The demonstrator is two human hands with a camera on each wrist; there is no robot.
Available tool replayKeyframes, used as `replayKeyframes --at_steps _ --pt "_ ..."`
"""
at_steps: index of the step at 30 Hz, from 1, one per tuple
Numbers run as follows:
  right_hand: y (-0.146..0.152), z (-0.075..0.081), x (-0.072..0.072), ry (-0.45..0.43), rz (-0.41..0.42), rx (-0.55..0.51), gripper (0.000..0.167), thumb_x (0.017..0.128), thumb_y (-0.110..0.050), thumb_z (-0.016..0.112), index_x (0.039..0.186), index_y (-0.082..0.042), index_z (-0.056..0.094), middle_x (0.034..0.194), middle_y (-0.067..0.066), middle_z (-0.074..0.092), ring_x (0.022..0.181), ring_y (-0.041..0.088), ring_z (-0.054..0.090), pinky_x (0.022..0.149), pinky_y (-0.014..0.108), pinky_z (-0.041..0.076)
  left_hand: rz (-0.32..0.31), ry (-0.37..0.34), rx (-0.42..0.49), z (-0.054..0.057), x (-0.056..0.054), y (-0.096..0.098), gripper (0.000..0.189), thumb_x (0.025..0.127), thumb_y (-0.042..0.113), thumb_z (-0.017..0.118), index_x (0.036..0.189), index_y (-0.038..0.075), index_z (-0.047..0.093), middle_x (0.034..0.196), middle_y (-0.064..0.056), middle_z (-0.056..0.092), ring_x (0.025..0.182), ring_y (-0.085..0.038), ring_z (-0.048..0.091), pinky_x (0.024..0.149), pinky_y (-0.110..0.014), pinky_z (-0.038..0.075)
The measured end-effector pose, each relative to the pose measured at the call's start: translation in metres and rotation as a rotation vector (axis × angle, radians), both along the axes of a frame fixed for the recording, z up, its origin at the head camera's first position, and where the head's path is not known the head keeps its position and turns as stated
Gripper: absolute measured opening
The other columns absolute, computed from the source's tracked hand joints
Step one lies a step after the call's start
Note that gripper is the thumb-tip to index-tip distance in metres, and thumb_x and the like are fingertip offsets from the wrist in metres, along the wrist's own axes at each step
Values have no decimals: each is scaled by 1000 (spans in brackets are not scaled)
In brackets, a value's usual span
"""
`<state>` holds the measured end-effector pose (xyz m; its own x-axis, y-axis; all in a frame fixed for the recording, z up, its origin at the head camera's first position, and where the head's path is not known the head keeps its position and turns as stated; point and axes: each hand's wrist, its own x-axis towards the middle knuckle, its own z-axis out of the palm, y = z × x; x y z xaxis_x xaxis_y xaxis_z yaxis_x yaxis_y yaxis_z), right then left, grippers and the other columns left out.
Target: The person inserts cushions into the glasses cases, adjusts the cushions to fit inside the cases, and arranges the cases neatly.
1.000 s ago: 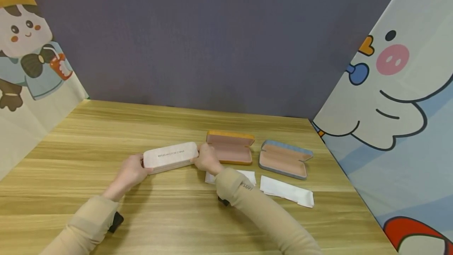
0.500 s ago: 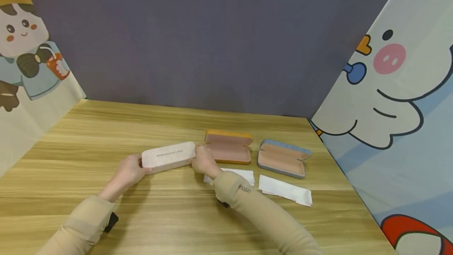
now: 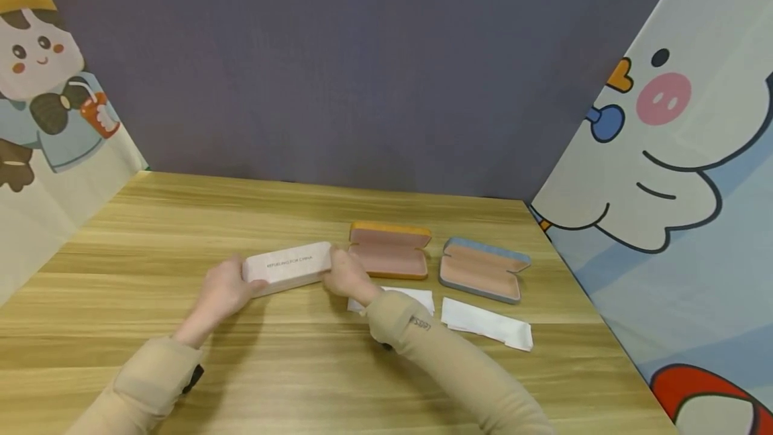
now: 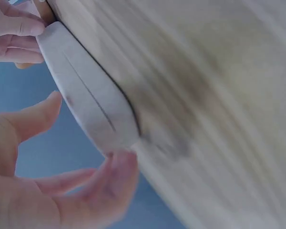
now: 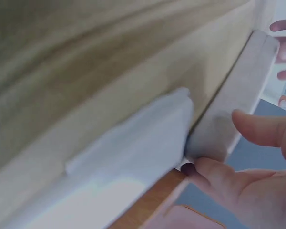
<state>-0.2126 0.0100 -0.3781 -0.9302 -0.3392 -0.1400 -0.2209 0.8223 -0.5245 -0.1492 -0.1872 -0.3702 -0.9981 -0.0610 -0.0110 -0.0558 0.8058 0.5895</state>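
A closed white glasses case [image 3: 290, 266] with small lettering on its lid lies at a slant on the wooden table. My left hand [image 3: 226, 287] is around its left end. In the left wrist view the fingertips [image 4: 121, 164] touch that end, while the thumb stands slightly off the edge. At the opposite end my right hand [image 3: 349, 275] holds the case, its thumb [image 5: 250, 126] over the side and fingers bent round the corner. An open orange glasses case [image 3: 395, 264] with pink lining stands just behind the right hand.
An open blue glasses case [image 3: 483, 276] stands further right. One folded white cloth [image 3: 413, 297] lies before the orange case, partly hidden by my right arm. Another white cloth [image 3: 486, 323] lies before the blue one. A dark curtain [image 3: 338, 86] closes off the table's back.
My left hand has shifted slightly at the case's left end, its thumb now further along the front side. The white case and right hand stay nearly in place; the head view has moved a little.
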Motion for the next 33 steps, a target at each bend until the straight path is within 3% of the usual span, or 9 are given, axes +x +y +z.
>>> replayKeyframes --at_steps 5,7,10,12,13,15,17,25,33 --pt "3 10 2 2 16 22 62 96 -15 57 147 5 28 145 20 46 114 24 57 88 31 52 4 38 -56 7 -4 9 73 90 24 62 137 -22 29 132 -47 37 119 -61 39 98 -68 37" --pt "5 14 3 0 26 2 59 99 -19 50 148 5 26 139 22 52 95 22 64 85 31 53 10 53 -63 10 -6 14 70 92 26 60 137 -20 31 133 -46 38 119 -60 40 99 -67 37" --pt "10 19 4 20 54 -31 57 103 -24 41 149 4 23 125 22 60 70 19 60 82 31 54 18 75 -60 14 -9 23 66 95 27 55 138 -18 33 134 -44 38 120 -60 40 97 -67 39" --pt "14 22 5 52 71 -33 58 104 -28 37 150 2 20 130 23 56 83 23 66 91 35 53 19 99 -52 16 -11 30 63 96 27 53 138 -16 34 135 -43 38 120 -59 40 96 -67 40" --pt "16 24 6 79 75 -20 58 104 -30 36 151 1 21 138 23 50 99 26 65 98 37 50 15 110 -43 17 -12 33 63 96 27 53 139 -15 34 136 -43 37 121 -59 39 97 -68 39" --pt "20 27 7 131 73 16 58 104 -34 36 150 -1 24 146 24 41 126 32 53 106 45 45 1 146 -30 18 -13 40 62 96 26 53 139 -15 35 137 -42 37 122 -59 39 97 -68 38" --pt "25 30 9 184 68 70 58 104 -37 37 150 -4 27 153 23 31 141 37 34 111 49 37 -20 181 -19 19 -14 48 61 96 26 53 139 -15 35 137 -41 37 123 -59 38 99 -68 37" --pt "54 35 16 337 93 127 53 103 -35 40 145 -3 37 141 22 48 131 37 47 107 49 42 -93 287 -40 17 -18 77 60 95 25 58 136 -13 40 135 -38 43 124 -56 41 97 -64 43" --pt "87 37 25 399 52 134 54 102 -35 43 144 -1 39 141 25 47 128 41 48 102 54 45 -127 348 -94 16 -21 99 58 92 27 61 135 -9 46 133 -34 49 120 -54 48 84 -62 52"
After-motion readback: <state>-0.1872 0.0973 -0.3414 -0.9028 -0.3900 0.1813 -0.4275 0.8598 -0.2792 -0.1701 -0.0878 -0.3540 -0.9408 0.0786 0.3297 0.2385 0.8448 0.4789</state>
